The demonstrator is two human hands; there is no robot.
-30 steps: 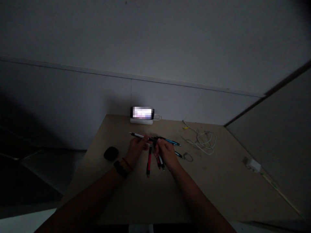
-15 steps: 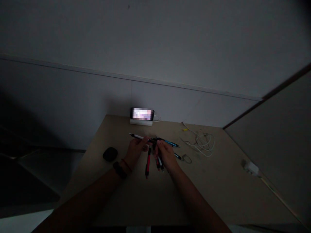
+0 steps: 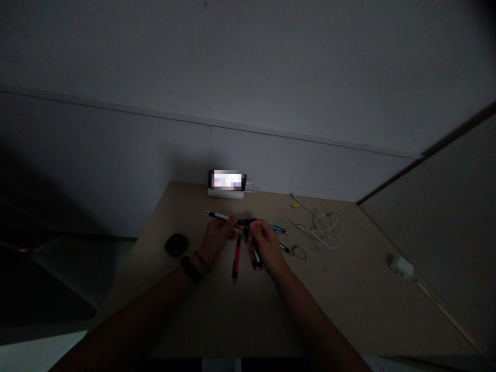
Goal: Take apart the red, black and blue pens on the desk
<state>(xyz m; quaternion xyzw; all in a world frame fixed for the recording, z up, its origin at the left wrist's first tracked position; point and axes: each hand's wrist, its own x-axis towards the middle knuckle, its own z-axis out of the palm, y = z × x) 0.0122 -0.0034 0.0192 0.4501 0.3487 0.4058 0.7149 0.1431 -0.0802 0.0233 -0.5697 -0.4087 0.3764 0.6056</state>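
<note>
My left hand [image 3: 217, 236] is closed around a white pen with black ends [image 3: 219, 215], held nearly level above the table. The fingers of my right hand [image 3: 264, 238] are pinched together at the pen's right end; dim light hides exactly what lies between them. Below the hands, a red pen [image 3: 237, 257] lies on the table pointing toward me. Another red pen and a white pen [image 3: 257, 261] show partly under my right hand. A blue pen [image 3: 279, 229] sticks out beyond its fingers, and a dark pen tip [image 3: 285, 248] shows at its right.
A lit phone [image 3: 227, 180] leans on a white stand [image 3: 225, 194] at the table's back edge. A black rounded object [image 3: 176, 245] lies left of my wrist. White cable [image 3: 323, 227] is coiled at right, near a small ring [image 3: 299, 252]. A white plug [image 3: 402, 267] sits by the right wall.
Both hands hold nearly the same place and grip. My right hand has shifted very slightly, covering more of the blue pen. The camera view has moved a little.
</note>
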